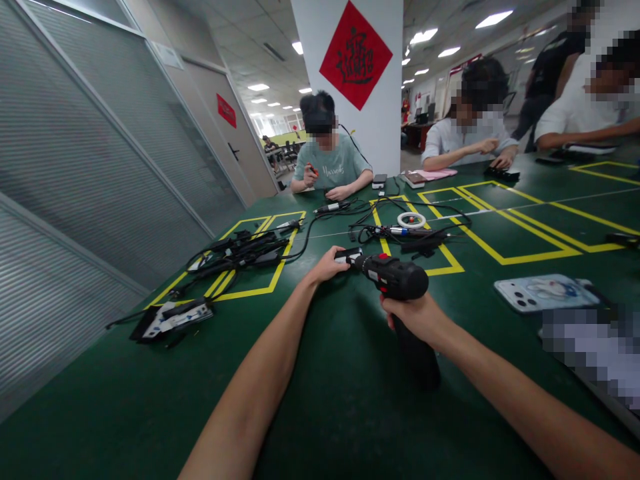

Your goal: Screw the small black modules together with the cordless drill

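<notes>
In my right hand is a black and red cordless drill, its grip wrapped by my fingers and its battery end low over the table. The drill's nose points left and away, up against a small black and silver part. My left hand is closed on that part from the left and holds it at the green tabletop. What kind of part it is, I cannot make out, and whether the bit sits in a screw is too small to tell.
Black cables and parts lie in a heap on the left, near a black and white piece. A white ring and a pen-shaped tool lie beyond the drill. On the right rests a phone. Co-workers sit across the table.
</notes>
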### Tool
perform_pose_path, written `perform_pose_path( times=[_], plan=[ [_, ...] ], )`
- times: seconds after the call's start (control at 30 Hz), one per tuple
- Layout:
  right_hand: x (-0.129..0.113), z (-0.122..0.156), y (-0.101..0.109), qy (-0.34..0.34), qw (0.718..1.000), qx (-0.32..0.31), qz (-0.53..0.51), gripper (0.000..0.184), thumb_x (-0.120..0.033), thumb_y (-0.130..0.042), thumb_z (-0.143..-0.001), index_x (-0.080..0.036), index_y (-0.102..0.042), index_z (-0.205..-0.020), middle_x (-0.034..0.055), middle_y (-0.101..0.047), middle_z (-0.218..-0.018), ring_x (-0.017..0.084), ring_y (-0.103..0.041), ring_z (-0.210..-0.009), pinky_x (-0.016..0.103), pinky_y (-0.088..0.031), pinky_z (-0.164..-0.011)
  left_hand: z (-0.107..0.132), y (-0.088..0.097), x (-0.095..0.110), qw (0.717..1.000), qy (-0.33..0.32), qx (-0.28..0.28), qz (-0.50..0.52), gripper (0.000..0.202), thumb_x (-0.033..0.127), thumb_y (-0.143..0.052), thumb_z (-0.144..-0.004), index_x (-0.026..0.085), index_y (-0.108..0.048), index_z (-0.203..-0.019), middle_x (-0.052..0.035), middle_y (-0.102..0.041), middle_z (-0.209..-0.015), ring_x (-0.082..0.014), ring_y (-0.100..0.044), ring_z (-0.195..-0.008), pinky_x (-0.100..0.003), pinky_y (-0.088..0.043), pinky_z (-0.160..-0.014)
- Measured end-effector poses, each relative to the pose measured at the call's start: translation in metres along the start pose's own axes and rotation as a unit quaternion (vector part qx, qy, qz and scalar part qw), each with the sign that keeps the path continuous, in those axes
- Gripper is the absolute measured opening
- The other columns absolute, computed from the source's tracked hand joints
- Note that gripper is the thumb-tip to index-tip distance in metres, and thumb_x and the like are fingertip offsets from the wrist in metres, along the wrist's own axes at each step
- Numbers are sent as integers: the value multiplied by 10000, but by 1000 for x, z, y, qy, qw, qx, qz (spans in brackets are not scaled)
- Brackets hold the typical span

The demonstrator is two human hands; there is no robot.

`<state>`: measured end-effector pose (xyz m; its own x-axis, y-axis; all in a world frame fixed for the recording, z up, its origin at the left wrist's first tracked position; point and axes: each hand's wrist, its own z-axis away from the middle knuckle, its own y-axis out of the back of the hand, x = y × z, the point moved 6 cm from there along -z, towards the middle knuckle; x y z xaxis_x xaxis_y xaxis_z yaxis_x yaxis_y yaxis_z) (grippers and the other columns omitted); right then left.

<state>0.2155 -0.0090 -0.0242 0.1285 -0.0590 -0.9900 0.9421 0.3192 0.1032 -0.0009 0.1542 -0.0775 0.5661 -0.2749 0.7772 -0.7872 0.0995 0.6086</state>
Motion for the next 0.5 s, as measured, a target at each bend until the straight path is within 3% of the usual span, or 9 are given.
perform_pose_path(
  times=[0.5],
  plan=[
    [0, 0, 1, -13, 1000, -7, -20, 40, -176, -551, -659, -159, -569, -689, -13, -556, -489, 125, -533, -442, 226, -395, -449, 7, 1, -3, 999, 20, 51, -6, 496, 310, -668, -633, 159, -495, -1073, -42, -573, -987, -201, -554, -895, -318, -456, -784]
  ],
)
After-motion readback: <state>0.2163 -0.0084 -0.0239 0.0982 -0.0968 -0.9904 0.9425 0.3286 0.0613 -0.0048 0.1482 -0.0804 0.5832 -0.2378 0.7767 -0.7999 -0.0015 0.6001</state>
